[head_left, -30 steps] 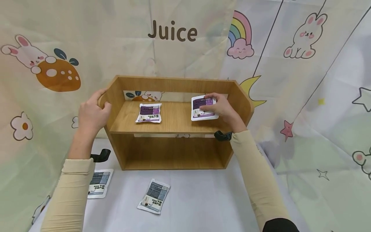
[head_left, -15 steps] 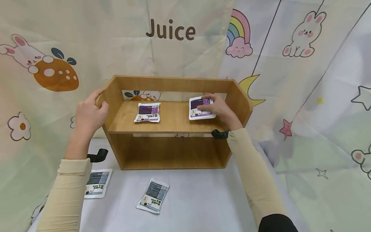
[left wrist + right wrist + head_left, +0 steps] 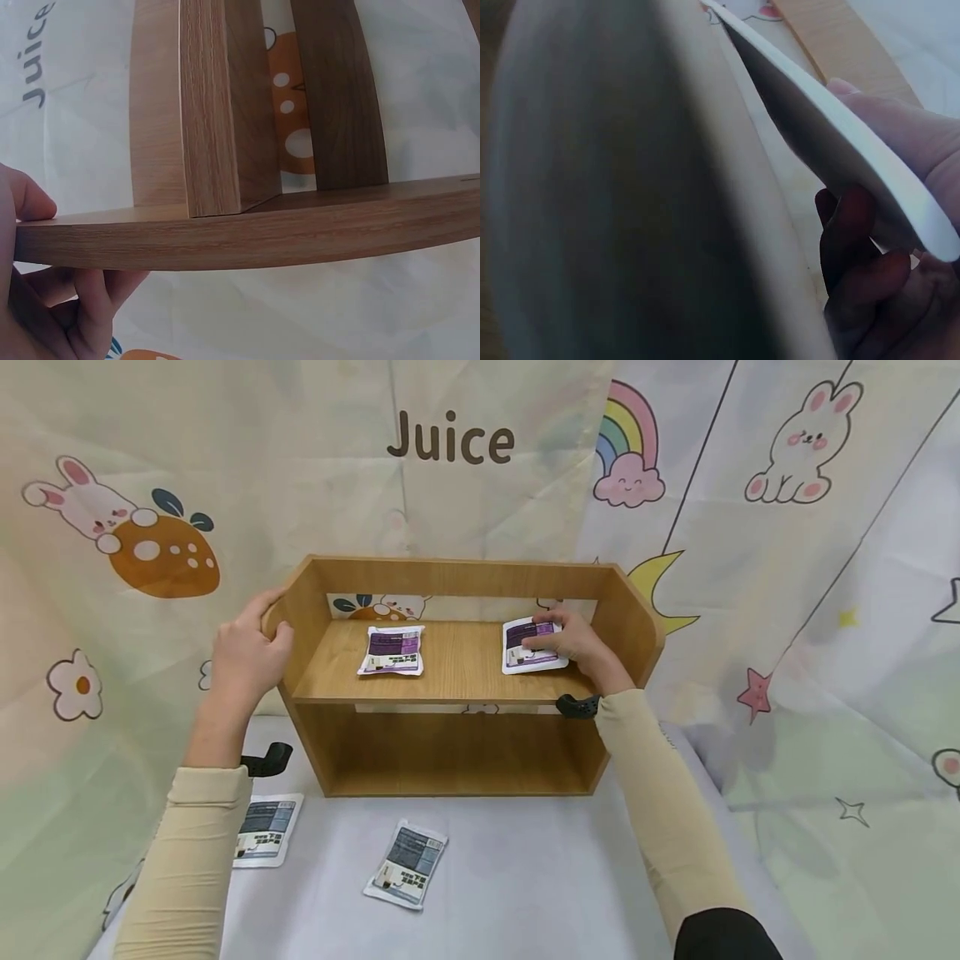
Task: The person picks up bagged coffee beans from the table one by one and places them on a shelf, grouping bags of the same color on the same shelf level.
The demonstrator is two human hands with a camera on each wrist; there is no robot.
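A two-tier wooden shelf [image 3: 450,689] stands on a white table. My left hand [image 3: 247,652] grips its left side panel [image 3: 225,236], thumb on the upper face and fingers curled beneath. My right hand [image 3: 573,639] pinches a white pouch with a purple label [image 3: 525,646] at the right end of the upper board; the pouch edge [image 3: 840,161] shows between thumb and fingers in the right wrist view. A second purple pouch [image 3: 392,651] lies flat on the left part of that board.
Two grey-labelled pouches lie on the table in front of the shelf, one at the left [image 3: 266,829] and one in the middle [image 3: 407,864]. A cartoon-printed curtain [image 3: 450,443] hangs close behind and around the shelf. The lower tier [image 3: 450,756] holds nothing.
The right hand has moved the purple pouch a little deeper onto the right end of the upper board. The left hand stays on the side panel.
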